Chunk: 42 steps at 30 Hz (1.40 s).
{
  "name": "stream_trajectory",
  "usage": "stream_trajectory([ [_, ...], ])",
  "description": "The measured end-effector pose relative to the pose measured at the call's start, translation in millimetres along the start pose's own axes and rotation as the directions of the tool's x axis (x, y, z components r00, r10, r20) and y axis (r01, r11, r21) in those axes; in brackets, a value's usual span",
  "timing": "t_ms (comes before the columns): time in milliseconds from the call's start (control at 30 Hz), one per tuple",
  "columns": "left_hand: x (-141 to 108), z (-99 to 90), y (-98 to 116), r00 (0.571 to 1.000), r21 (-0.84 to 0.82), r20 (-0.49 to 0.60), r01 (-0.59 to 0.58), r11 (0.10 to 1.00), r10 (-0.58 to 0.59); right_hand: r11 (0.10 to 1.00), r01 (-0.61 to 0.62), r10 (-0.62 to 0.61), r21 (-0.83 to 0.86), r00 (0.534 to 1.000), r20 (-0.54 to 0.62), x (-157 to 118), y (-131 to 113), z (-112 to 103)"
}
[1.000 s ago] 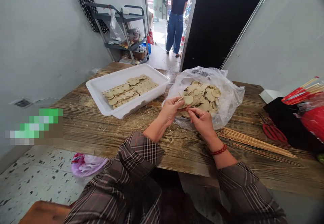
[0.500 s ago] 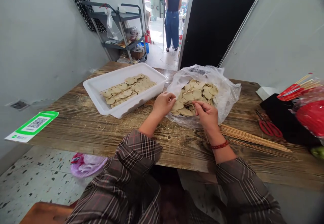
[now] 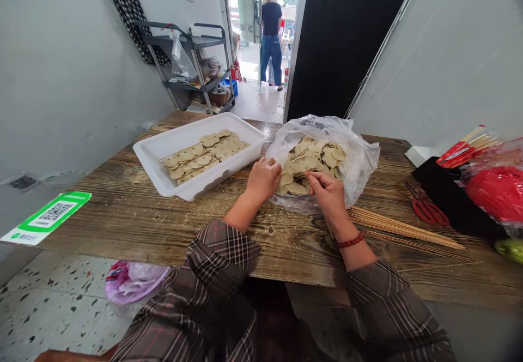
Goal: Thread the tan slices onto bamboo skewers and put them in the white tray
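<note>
My left hand (image 3: 263,179) is at the left edge of a clear plastic bag (image 3: 362,157), its fingers curled down by a heap of thin, round beige slices (image 3: 310,157). Whatever its fingertips hold is hidden. My right hand (image 3: 329,190) is closed in a pinch on a thin wooden skewer (image 3: 329,228), at the front of the heap; the skewer's lower end shows beneath the wrist. Left of the bag, a white plastic tray (image 3: 153,171) holds rows of similar slices threaded on skewers (image 3: 204,157).
Loose bamboo skewers (image 3: 408,228) lie right of the bag. Red-handled scissors (image 3: 429,209) rest beside a black box (image 3: 449,198). A green QR-code card (image 3: 51,215) lies at the table's left. A shelf cart (image 3: 192,62) and a person (image 3: 271,37) are beyond the table.
The camera view has tilted up slightly. My left hand has turned, its fingers now bent down at the slices. My right hand keeps its pinch near the heap. The person in the doorway has shifted stance.
</note>
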<state>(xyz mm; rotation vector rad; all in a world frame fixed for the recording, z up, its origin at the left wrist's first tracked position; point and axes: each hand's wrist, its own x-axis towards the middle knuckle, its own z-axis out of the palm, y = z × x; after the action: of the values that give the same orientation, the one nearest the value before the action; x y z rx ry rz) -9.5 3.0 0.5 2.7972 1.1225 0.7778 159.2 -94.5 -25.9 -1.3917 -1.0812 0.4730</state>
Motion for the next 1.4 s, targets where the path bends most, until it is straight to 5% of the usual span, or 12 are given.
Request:
stream_trajectory([
  [133, 4.0, 0.5, -1.7, 0.99, -0.395, -0.041, 0.107, 0.913, -0.134, 1.0, -0.008, 0.008, -0.017, 1.0, 0.011, -1.3, -3.3, -1.0],
  [267, 6.5, 0.9, -7.5, 0.937, -0.794, 0.027, 0.232, 0.563, -0.348, 1.0, 0.001, -0.001, 0.008, 1.0, 0.02, -2.3, -4.2, -1.2],
  [400, 5.8, 0.1, -10.2, 0.889, -0.927, 0.065, 0.222, 0.302, -0.454, 1.0, 0.004, -0.004, -0.001, 1.0, 0.029, -3.4, -6.2, -1.0],
  [533, 5.3, 0.4, -8.1, 0.887, -0.939, 0.119, 0.247, 0.241, -0.446, 1.0, -0.001, 0.001, -0.019, 1.0, 0.026, -4.2, -9.0, -1.5],
  [633, 5.5, 3.0, -6.2, 0.917, -0.913, 0.145, 0.269, 0.308, -0.372, 1.0, 0.0, 0.0, -0.022, 1.0, 0.024, -3.9, -9.3, -2.3],
  [800, 4.7, 10.9, -5.5, 0.973, -0.582, 0.041, 0.208, 0.786, -0.227, 1.0, 0.001, -0.001, 0.008, 0.999, 0.032, -2.7, -8.6, -2.7],
  [900, 2.4, 14.5, -4.7, 0.992, -0.349, 0.005, 0.118, 0.93, -0.124, 1.0, 0.0, 0.0, 0.021, 1.0, 0.029, -2.9, -9.7, -2.1],
  [1167, -3.2, 5.1, 5.7, 1.0, 0.116, -0.003, 0.002, 0.993, -0.002, 1.0, 0.005, -0.005, 0.0, 1.0, 0.02, -4.2, -12.0, -0.8],
  [1400, -3.3, 3.6, 4.2, 0.996, 0.078, 0.039, -0.081, 0.994, 0.078, 0.999, 0.026, -0.025, -0.031, 0.999, 0.035, -3.2, -5.8, -0.9],
])
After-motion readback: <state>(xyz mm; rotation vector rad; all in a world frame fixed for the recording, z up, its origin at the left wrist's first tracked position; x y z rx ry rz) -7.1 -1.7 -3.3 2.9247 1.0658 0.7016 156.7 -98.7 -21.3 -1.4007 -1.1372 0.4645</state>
